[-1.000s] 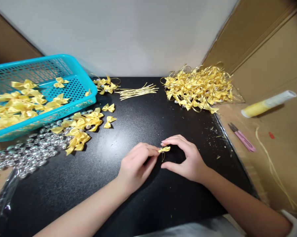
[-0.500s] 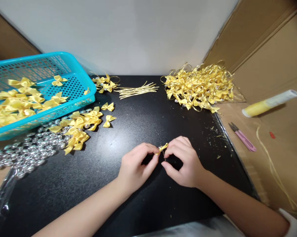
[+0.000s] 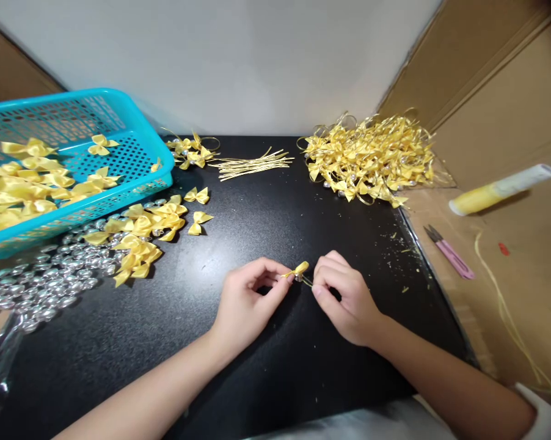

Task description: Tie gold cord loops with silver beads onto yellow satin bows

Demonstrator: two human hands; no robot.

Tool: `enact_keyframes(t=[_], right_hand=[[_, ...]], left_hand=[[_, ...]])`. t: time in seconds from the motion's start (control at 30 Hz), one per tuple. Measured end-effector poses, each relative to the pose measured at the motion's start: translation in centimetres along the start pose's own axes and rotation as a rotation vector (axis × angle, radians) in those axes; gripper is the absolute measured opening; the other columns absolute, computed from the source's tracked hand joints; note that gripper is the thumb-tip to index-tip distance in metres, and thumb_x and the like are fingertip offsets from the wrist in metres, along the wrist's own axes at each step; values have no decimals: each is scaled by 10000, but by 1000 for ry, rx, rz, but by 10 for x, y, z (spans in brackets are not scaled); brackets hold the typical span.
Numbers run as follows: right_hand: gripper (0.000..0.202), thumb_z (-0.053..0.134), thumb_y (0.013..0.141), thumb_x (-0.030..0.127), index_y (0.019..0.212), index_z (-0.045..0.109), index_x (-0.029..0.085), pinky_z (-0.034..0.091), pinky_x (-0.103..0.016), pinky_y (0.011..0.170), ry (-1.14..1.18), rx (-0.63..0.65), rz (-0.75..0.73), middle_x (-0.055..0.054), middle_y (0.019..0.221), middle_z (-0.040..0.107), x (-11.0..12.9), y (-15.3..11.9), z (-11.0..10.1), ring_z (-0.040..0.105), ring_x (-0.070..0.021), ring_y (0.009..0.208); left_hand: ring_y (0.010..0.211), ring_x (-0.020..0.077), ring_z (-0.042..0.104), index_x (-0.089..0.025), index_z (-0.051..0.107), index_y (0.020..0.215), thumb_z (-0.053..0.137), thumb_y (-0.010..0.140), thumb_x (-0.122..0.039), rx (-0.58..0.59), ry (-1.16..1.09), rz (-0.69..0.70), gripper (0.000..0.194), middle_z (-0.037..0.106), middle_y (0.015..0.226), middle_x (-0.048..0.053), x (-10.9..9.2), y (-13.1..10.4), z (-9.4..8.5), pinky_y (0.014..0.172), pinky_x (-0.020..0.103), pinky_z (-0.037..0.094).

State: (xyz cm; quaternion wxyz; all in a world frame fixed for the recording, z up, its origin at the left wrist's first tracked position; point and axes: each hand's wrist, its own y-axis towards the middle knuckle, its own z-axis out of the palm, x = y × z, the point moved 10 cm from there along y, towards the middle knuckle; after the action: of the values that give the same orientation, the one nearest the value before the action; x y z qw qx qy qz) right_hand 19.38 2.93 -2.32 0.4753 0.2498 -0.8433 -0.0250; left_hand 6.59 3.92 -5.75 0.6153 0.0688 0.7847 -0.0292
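Observation:
Between thumb and forefinger, my left hand (image 3: 252,293) pinches a small yellow ribbon bow (image 3: 299,269) above the black tabletop (image 3: 257,232). A shiny silver bead (image 3: 298,277) shows at the bow's underside. To the right, my right hand (image 3: 346,296) is closed, thumb against forefinger, on the end of a thin gold cord (image 3: 306,281) that runs from the bow. Part of the bow is hidden behind the left fingertips.
At left stands a turquoise basket (image 3: 154,137) with yellow bows, beside loose silver beads (image 3: 46,287). Cut gold cords (image 3: 252,165) lie at the back, near a heap of finished bows (image 3: 371,159). Pink-handled snips (image 3: 454,256) and a yellow-white tube (image 3: 502,189) are at right.
My right hand has moved slightly away from the bow, its thumb and forefinger now closed together on the cord. The bow has turned a little in my left hand.

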Motion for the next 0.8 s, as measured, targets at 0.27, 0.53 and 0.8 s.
enact_keyframes(t=[0.27,0.53,0.8], right_hand=[[219,477,785,61,611,431,187,410,-363,789,68,-51,80,-53,964,530,-10,1,-3,483,-195,888],[233,464,778,61,597,399,192,411,-347,739,110,-44,78,-44,856,565,-9,3,-1,496,-186,818],[241,460,758,34,592,378,189,398,-326,712,97,-49,68,-40,835,544,-10,3,0,477,-172,787]], left_hand=[[583,107,625,-158,653,789,653,818,-200,70,-48,-9,51,686,674,5,2,0,9,552,202,511],[591,99,617,-159,654,785,659,811,-180,74,-33,-7,34,682,679,0,2,0,9,562,194,506],[586,99,619,-150,663,778,662,806,-171,69,-27,-5,35,693,678,6,1,1,10,550,189,506]])
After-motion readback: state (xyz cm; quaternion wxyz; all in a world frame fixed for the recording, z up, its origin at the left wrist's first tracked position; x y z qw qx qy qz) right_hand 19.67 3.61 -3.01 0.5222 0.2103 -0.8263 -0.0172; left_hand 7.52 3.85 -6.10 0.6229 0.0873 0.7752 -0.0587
